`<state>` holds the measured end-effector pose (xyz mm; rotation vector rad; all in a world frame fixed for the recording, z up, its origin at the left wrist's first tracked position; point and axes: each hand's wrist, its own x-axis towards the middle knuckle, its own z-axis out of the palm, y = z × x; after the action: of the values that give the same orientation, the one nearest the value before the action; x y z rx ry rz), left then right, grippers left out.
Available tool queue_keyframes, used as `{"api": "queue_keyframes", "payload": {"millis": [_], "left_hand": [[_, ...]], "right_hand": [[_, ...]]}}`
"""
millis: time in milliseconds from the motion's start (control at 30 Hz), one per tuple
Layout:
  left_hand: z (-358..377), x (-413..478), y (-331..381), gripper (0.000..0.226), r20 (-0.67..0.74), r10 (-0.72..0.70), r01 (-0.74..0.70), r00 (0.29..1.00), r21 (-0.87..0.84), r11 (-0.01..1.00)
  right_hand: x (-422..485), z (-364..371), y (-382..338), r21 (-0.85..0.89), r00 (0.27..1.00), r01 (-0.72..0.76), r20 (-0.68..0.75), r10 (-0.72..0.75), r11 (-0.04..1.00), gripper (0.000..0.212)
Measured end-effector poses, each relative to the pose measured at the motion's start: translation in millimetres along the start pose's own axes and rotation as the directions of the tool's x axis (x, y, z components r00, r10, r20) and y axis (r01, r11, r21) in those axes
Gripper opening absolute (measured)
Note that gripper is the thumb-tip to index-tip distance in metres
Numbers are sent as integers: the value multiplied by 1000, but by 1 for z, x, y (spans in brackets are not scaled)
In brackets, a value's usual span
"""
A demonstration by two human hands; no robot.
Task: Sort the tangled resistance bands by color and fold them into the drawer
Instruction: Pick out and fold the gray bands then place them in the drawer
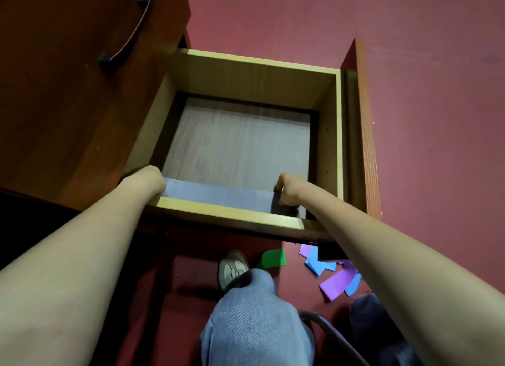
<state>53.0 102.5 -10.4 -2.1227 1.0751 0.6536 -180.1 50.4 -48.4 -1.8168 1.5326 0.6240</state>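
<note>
A pale wooden drawer (254, 73) stands pulled out below me. Along its near inside wall lies a flat grey-blue resistance band (218, 194). My left hand (151, 178) reaches down over the band's left end, with the fingers hidden behind the wrist. At the band's right end my right hand (287, 188) has its fingers curled on it. A green band (272, 258) lies on the floor under the drawer. A pile of purple and blue bands (334, 274) lies to its right.
The red-brown cabinet (68, 92) with a dark handle (128, 34) stands at the left, the drawer's front panel (366, 133) at the right. Red carpet (437, 119) covers the floor. My knee in jeans (254, 311), a shoe (232, 270) and a chair frame (336, 335) are below.
</note>
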Motion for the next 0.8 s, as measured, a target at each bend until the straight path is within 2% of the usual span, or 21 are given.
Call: {"api": "queue_keyframes", "payload": {"millis": [100, 200, 300, 400, 500, 600, 700, 800], "left_hand": [[6, 9, -4, 34, 1, 34, -34, 999, 17, 999], [8, 11, -4, 33, -18, 41, -43, 999, -69, 997], [8, 8, -1, 32, -78, 76, -83, 994, -97, 992], [7, 4, 3, 33, -213, 134, -150, 968, -62, 987], [4, 2, 9, 32, -359, 241, -269, 902, -32, 963], [1, -6, 22, 29, -436, 333, -391, 836, -49, 919], [-5, -24, 39, 27, -538, 423, -547, 729, -86, 833], [-11, -49, 58, 26, -596, 508, -698, 622, -126, 705]], "right_hand": [[2, 3, 2, -13, 1000, 15, -16, -16, 1000, 36], [0, 1, 3, -47, 1000, 11, -29, -12, 999, 35], [-1, 1, 3, -81, 999, 19, -32, -22, 997, 33], [-2, 3, 2, -125, 995, 14, -95, -26, 992, 31], [-5, 5, -1, -162, 984, 27, -170, -55, 986, 34], [-12, 3, -6, -119, 971, 108, -202, -131, 987, 37], [-29, -8, -13, -100, 927, 224, -284, -243, 970, 36], [-55, -26, -19, -124, 862, 337, -358, -359, 933, 35]]}}
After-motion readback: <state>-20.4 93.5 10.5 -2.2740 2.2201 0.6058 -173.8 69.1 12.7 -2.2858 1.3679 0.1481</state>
